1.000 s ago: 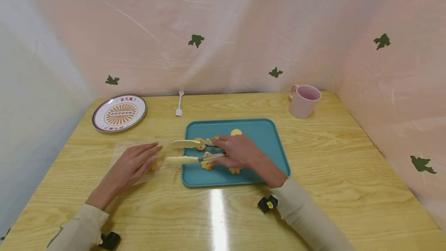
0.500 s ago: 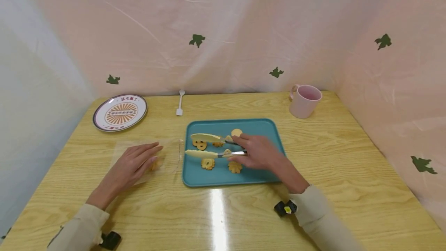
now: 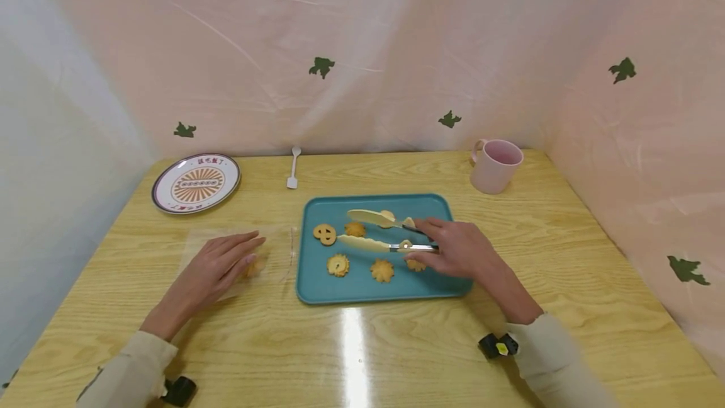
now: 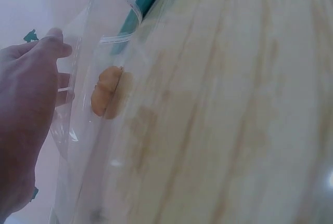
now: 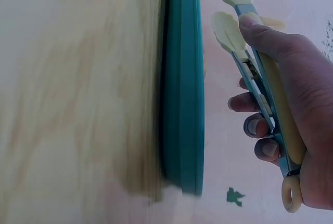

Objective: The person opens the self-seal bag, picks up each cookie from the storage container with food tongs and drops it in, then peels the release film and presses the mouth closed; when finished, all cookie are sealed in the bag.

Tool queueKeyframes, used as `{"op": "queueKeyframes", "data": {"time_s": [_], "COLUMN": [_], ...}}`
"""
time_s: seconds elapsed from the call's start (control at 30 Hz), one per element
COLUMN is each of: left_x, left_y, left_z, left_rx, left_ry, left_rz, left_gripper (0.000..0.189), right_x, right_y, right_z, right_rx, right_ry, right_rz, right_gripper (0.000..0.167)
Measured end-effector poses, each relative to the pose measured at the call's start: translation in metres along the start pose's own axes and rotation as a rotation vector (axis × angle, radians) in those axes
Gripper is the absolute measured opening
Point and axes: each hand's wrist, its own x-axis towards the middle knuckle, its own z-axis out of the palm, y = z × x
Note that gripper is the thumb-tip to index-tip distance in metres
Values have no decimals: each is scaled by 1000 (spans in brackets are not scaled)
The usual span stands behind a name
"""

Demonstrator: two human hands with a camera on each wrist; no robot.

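My right hand [image 3: 461, 247] grips a pair of tongs [image 5: 286, 109] with cream tips and metal arms. Their tips [image 3: 362, 243] stand apart over the teal tray [image 3: 306, 291], with nothing between them. On the tray lie several cookies, among them a pretzel-shaped one [image 3: 325, 234] and a flower-shaped one [image 3: 382, 271]. My left hand [image 3: 218, 263] holds a clear plastic bag [image 4: 99, 172] on the table to the tray's left. The bag's mouth faces the tray, and inside it rests a golden cookie [image 4: 106, 91], partly covered by my hand in the head view.
A patterned plate [image 3: 195, 183] stands at the back left. Near the table's back edge lies a small white spatula [image 3: 292, 167]. At the back right is a pink mug [image 3: 494, 167]. A pink curtain [image 3: 362, 36] hangs behind the table.
My right hand has drawn the tongs rightward from near the bag's mouth to over the middle of the tray, uncovering cookies on its left side. My left hand and the bag have stayed put.
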Motion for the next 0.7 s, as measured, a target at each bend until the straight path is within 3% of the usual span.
{"op": "queueKeyframes", "data": {"time_s": [0.43, 0.7], "left_x": [0, -1], "left_y": [-1, -1], "left_z": [1, 1], "left_rx": [6, 8], "left_ry": [0, -1], "left_rz": [1, -2], "left_gripper": [42, 40], "right_x": [-23, -27], "right_y": [22, 29], "right_z": [-4, -9], "right_rx": [-37, -58], "right_ry": [5, -57], "right_rz": [106, 174], "right_gripper": [61, 65]}}
